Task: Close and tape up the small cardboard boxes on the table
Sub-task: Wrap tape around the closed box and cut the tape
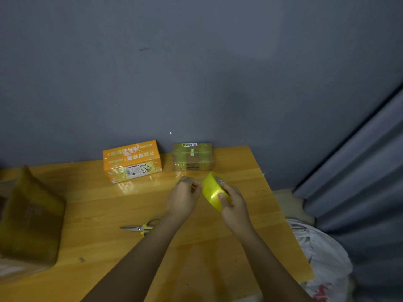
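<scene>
Picking at the edge of the glossy yellow tape roll [214,192], the left hand [183,198] pinches at its free end while the right hand [234,204] grips the roll above the worktop [196,247]. By the wall, the orange box [132,161] and brown box [192,157] look closed and shiny with tape; a blurred larger box [30,216] at left may remain. Metal scissors [140,227] lie near.
</scene>
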The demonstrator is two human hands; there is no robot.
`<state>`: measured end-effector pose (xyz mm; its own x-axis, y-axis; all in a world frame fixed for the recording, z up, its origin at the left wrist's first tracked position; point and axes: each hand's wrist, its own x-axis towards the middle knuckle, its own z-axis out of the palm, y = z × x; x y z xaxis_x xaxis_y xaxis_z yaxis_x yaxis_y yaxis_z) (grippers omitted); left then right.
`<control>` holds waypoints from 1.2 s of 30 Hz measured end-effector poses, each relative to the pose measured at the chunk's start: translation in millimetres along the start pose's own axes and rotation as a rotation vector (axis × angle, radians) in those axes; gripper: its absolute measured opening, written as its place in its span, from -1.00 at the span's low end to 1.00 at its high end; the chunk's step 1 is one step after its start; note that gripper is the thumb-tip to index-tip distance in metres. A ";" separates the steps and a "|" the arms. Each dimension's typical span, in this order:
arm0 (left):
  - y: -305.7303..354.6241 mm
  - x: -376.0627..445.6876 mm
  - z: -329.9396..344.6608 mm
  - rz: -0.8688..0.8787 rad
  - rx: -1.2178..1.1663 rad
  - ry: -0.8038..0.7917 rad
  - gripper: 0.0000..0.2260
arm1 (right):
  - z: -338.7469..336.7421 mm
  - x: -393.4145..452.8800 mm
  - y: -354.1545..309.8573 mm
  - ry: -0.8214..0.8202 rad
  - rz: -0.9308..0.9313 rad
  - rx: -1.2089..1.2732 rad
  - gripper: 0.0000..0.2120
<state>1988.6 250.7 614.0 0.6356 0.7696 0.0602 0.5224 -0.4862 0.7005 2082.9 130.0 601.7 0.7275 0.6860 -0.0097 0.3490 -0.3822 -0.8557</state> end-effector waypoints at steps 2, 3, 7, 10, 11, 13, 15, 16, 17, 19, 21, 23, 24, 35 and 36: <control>0.8 0.3 -2.9 0.045 0.039 -0.021 -0.89 | -2.0 2.4 0.2 0.002 -0.003 0.004 -0.67; 1.3 0.1 -4.1 0.071 0.068 -0.029 -0.88 | -3.2 3.6 0.0 -0.004 -0.004 0.009 -0.67; 1.8 -1.1 -7.3 0.164 0.172 -0.048 -0.88 | -7.4 4.0 -0.4 -0.032 -0.023 0.024 -0.68; 3.3 -0.2 -8.6 0.202 0.209 -0.087 -0.89 | -9.2 2.2 0.0 -0.036 -0.045 0.025 -0.69; 3.8 0.4 -8.9 0.205 0.217 -0.104 -0.90 | -9.7 1.4 0.6 -0.037 -0.053 0.015 -0.69; 5.2 2.9 -11.4 0.198 0.229 -0.152 -0.91 | -10.9 0.4 2.2 -0.053 -0.073 -0.023 -0.67; 5.0 7.0 -13.8 0.189 0.202 -0.234 -0.94 | -12.8 -0.1 5.3 -0.084 -0.097 -0.075 -0.65; 4.4 8.5 -14.4 0.182 0.159 -0.280 -0.95 | -13.6 0.1 7.3 -0.095 -0.108 -0.099 -0.65; 3.7 9.4 -14.4 0.164 0.094 -0.319 -0.94 | -14.4 0.7 8.8 -0.099 -0.114 -0.116 -0.65; 1.7 10.1 -12.6 0.090 -0.082 -0.372 -0.93 | -15.0 1.5 10.2 -0.104 -0.106 -0.121 -0.66; 0.6 10.9 -9.9 -0.003 -0.203 -0.414 -0.87 | -14.2 1.1 9.8 -0.117 -0.083 -0.098 -0.66; 1.7 12.6 -7.5 -0.062 -0.210 -0.470 -0.81 | -14.5 0.7 10.5 -0.126 -0.061 -0.050 -0.71; 2.1 13.7 -6.8 -0.049 -0.186 -0.481 -0.78 | -15.2 0.4 11.4 -0.131 -0.048 -0.010 -0.75; 13.9 11.1 2.2 0.217 0.289 -0.181 -0.93 | -14.8 3.7 17.0 -0.228 -0.081 -0.101 -0.74; 14.8 10.1 3.6 0.235 0.268 -0.188 -0.93 | -14.8 6.4 19.0 -0.231 -0.067 -0.129 -0.75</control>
<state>2004.8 249.9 622.4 0.8354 0.5475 0.0477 0.4645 -0.7499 0.4711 2102.9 118.0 593.0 0.5515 0.8298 -0.0857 0.4748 -0.3967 -0.7856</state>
